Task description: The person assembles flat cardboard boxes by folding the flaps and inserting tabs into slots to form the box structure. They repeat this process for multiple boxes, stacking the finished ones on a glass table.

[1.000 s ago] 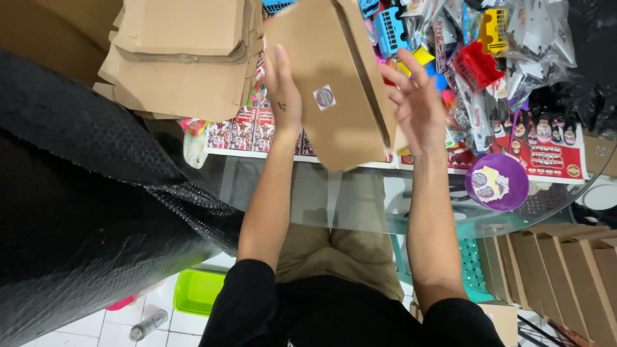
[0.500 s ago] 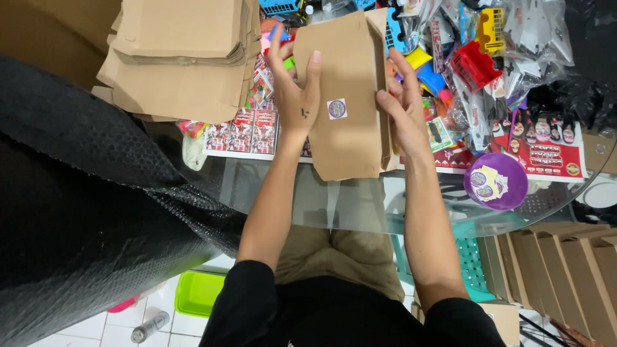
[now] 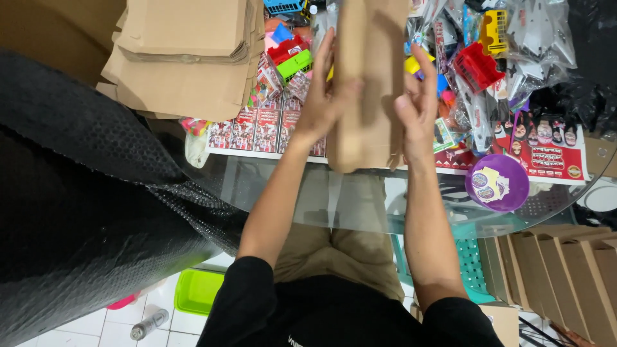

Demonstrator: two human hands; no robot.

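A large sheet of black bubble wrap (image 3: 83, 212) fills the left side of the view, draped over the near edge of the round glass tabletop (image 3: 283, 186). Beyond it, a stack of flattened brown cardboard sheets (image 3: 186, 54) lies at the table's far left. At lower right, a row of folded brown cardboard boxes (image 3: 565, 270) stands below the table edge. The person holds a long brown cardboard box (image 3: 369, 83) upright above the middle of the table, its lower end just over a strip of red printed cards (image 3: 257, 132). The left hand (image 3: 324, 96) presses flat on the box's left face, fingers extended upward, thumb wrapped across the front. The right hand (image 3: 418, 103) grips the right edge, fingers spread and partly curled around it. A heap of bagged colourful plastic toys (image 3: 488, 58) lies behind the box. A small purple plastic bowl (image 3: 497, 183) holding round stickers sits near the right wrist.
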